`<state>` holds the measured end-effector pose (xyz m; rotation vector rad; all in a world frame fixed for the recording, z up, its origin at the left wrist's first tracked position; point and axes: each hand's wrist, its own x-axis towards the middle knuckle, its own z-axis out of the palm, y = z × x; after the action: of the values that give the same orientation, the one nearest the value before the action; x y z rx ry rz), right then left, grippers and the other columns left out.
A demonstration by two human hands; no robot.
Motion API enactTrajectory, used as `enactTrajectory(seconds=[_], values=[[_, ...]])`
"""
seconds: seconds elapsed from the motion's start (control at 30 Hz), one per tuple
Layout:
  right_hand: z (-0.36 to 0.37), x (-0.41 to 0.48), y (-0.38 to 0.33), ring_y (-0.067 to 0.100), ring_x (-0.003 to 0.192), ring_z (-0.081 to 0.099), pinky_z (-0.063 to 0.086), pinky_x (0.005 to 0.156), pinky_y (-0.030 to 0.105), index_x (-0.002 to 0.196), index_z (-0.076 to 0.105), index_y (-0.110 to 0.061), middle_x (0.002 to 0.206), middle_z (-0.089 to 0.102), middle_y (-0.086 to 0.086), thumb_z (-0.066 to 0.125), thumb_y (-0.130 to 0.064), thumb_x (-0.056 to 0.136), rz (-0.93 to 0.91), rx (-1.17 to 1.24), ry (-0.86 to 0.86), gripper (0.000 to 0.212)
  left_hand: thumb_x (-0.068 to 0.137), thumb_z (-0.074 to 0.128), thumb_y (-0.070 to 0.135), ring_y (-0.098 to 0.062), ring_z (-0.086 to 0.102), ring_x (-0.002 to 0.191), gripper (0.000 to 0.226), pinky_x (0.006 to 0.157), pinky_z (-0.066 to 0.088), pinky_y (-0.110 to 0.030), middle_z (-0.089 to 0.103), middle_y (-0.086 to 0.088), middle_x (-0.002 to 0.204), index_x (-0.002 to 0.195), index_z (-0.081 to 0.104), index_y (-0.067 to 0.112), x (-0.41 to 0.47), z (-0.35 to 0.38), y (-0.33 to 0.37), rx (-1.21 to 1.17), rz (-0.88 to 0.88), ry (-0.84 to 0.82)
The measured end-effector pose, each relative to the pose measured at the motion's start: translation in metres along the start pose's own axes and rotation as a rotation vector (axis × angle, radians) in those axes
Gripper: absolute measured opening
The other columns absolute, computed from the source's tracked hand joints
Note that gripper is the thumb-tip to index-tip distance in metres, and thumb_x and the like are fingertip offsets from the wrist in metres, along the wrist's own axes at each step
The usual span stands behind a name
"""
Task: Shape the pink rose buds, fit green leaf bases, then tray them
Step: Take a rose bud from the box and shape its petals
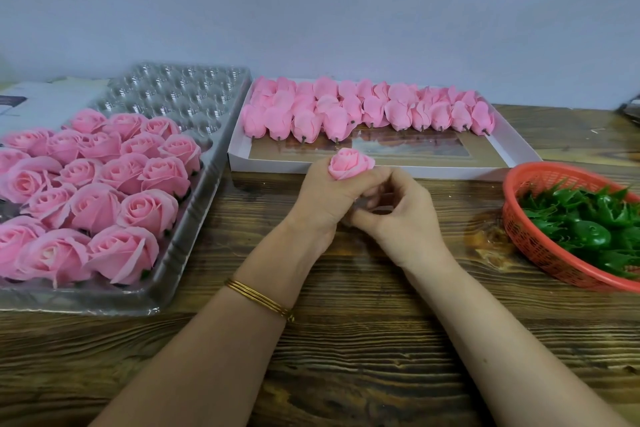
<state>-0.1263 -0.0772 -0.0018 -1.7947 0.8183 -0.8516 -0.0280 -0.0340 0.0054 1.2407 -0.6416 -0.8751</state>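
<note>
Pink bud [350, 163]: sat upright, gripped by left hand [322, 198], over the table [346, 340].
Right hand [398, 215]: curled under it, touching the left; contents were hidden.
Risk: squeezing too hard could crush petals.

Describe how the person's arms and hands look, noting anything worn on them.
The left forearm and right forearm are bare, with no sleeves in view. The left hand and right hand wear no gloves. Thin gold-coloured bangles circle the left wrist; the right wrist wears nothing, and no rings show.
</note>
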Motion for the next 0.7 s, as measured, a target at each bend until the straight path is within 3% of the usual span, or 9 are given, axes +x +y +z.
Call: enactTrajectory(seconds=[0.1,0.2,0.37,0.47,0.57,0.63,0.7], values=[[0.006,-0.001,0.003,0.01,0.06,0.053,0.053,0.065,0.038,0.075,0.056,-0.022,0.063,0.055,-0.01,0.086,-0.009,0.061,-0.024,-0.063,0.049,0.036,0.083,0.071,0.0,-0.019,0.045,0.055,0.027,0.055,0.041,-0.024,0.048,-0.006,0.059,0.066,0.054,0.011,0.0,0.003,-0.001,0.012,0.01,-0.008],[0.007,0.0,0.004,0.021,0.06,0.057,0.055,0.064,0.047,0.071,0.056,-0.024,0.061,0.055,-0.009,0.082,-0.015,0.06,-0.038,-0.043,0.084,0.029,0.083,0.073,0.002,-0.025,0.043,0.065,0.029,0.066,0.035,-0.038,0.047,-0.01,0.061,0.063,0.054,0.013,0.0,0.002,-0.001,0.019,0.022,-0.029],[0.004,0.002,0.003,0.012,0.062,0.052,0.051,0.063,0.038,0.075,0.064,-0.019,0.059,0.054,-0.008,0.079,-0.003,0.068,-0.014,0.079,0.026,0.023,0.07,0.076,0.015,-0.028,0.047,0.072,0.019,0.075,0.034,-0.044,0.051,-0.011,0.064,0.068,0.058,0.012,0.001,-0.005,0.002,-0.011,-0.01,-0.114],[0.001,0.002,0.0,0.015,0.064,0.048,0.046,0.065,0.033,0.076,0.067,-0.014,0.058,0.054,-0.005,0.075,0.008,0.073,0.025,0.197,-0.024,0.024,0.07,0.076,0.011,-0.021,0.055,0.064,0.014,0.074,0.046,-0.038,0.057,-0.007,0.064,0.065,0.064,0.014,0.004,-0.01,0.002,-0.034,0.0,-0.193],[-0.004,0.001,-0.002,0.021,0.076,0.05,0.043,0.076,0.036,0.086,0.071,0.001,0.071,0.06,0.014,0.072,0.009,0.078,0.058,0.313,-0.107,0.011,0.071,0.077,0.01,-0.015,0.062,0.069,0.012,0.075,0.052,-0.03,0.065,-0.004,0.071,0.065,0.072,0.019,0.006,-0.014,0.002,-0.055,0.0,-0.249],[-0.005,0.0,-0.002,0.023,0.084,0.052,0.044,0.085,0.038,0.095,0.072,0.005,0.084,0.064,0.025,0.069,0.008,0.08,0.084,0.359,-0.167,0.015,0.073,0.076,0.011,-0.013,0.064,0.073,0.01,0.074,0.052,-0.028,0.067,-0.002,0.074,0.068,0.074,0.019,0.006,-0.016,0.001,-0.048,-0.003,-0.269],[-0.006,0.0,-0.003,0.02,0.08,0.051,0.043,0.083,0.033,0.095,0.071,0.004,0.079,0.061,0.017,0.068,0.008,0.081,0.099,0.369,-0.191,0.015,0.074,0.075,0.012,-0.015,0.063,0.073,0.007,0.072,0.054,-0.028,0.066,-0.004,0.074,0.071,0.073,0.018,0.006,-0.015,0.001,-0.038,-0.003,-0.253]])
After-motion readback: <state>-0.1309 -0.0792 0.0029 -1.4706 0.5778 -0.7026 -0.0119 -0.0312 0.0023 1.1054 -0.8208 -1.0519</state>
